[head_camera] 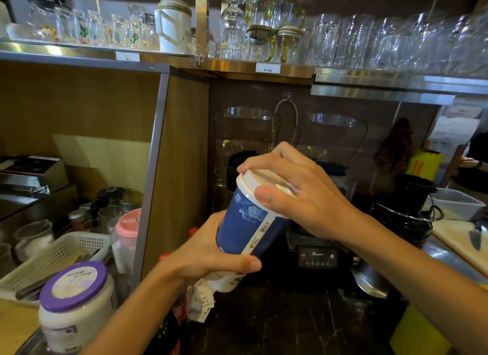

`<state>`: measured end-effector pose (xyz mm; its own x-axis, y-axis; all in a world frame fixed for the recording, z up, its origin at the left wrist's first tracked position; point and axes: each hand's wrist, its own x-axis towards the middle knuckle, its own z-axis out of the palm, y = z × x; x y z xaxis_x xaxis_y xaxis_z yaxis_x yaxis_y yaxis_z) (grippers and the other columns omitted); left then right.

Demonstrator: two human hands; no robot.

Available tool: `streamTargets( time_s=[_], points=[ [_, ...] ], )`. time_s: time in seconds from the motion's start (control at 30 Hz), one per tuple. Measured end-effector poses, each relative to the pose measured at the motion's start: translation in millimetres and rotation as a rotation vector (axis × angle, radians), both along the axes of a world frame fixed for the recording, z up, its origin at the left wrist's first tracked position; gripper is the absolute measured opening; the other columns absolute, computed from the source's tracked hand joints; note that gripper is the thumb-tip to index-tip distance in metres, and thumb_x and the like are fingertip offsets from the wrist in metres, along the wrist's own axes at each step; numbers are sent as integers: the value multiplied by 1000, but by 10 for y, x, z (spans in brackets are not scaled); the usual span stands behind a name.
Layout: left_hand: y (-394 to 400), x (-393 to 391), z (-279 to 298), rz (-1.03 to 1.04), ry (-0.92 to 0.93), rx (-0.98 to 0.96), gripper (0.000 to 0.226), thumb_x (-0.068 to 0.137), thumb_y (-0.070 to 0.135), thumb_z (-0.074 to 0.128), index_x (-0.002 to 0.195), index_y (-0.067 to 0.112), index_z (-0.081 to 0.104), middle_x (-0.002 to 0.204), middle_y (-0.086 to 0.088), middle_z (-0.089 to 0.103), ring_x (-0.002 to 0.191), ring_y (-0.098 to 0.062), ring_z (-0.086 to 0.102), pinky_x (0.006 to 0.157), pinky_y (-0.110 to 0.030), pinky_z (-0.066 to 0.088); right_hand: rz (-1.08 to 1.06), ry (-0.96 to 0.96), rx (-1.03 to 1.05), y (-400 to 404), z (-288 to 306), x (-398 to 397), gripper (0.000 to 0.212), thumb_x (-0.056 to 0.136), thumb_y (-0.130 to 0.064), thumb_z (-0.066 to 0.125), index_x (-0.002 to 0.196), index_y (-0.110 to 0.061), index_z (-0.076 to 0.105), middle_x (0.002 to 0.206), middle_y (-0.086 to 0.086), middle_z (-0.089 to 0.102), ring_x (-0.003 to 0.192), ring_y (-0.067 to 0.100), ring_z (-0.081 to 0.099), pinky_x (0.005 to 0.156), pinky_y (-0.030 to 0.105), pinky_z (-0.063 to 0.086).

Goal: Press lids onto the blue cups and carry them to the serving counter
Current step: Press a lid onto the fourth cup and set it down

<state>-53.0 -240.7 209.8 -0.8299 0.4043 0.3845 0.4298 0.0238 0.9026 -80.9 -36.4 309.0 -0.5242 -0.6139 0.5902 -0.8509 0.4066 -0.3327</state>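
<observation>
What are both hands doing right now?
Left hand: grips the blue cup low on its body.
Right hand: fingers curled over the white lid.

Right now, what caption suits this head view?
Left hand holds a blue cup while right hand presses its white lid.

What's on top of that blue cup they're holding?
A white lid sits on the blue cup, with the right hand spread over it, thumb on the rim. The left hand grips the cup lower down. The drink inside is covered, so it cannot be seen.
</observation>
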Motion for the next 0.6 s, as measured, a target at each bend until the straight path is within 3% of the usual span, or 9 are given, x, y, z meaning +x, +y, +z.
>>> streamTargets(
  time_s=[0.1,0.2,0.37,0.47,0.6],
  points=[
    [25,-71,30,77,49,-6,67,74,26,87,133,26,56,122,1,70,114,-22,70,88,-29,58,38,-6,65,77,40,-111,49,91,-69,38,133,-50,54,113,-8,48,101,10,58,81,35,50],
    [103,-132,13,250,122,-45,74,68,40,89,133,33,53,121,11,69,112,-15,70,87,-29,61,-42,-88,98,109,58,-231,61,87,-75,36,137,-41,45,113,-9,51,93,1,56,76,30,45],
    [196,-173,-55,521,271,-181,80,64,51,86,134,36,50,118,21,67,103,0,70,85,-28,64,-260,-210,150,55,37,-290,50,87,-83,33,108,-41,50,105,-5,59,96,11,60,75,34,45],
    [236,-183,-44,458,249,-136,79,65,45,88,134,35,51,121,17,68,107,-6,71,88,-33,63,-299,-150,57,16,15,-276,40,96,-71,44,102,-32,54,98,-3,60,90,13,61,73,34,45],
    [157,-163,11,130,82,-37,68,71,30,89,130,42,57,123,9,70,112,-17,71,87,-28,60,-132,-34,-39,15,33,-191,44,88,-67,45,96,-25,56,89,-8,55,81,8,56,70,29,38]
  ],
)
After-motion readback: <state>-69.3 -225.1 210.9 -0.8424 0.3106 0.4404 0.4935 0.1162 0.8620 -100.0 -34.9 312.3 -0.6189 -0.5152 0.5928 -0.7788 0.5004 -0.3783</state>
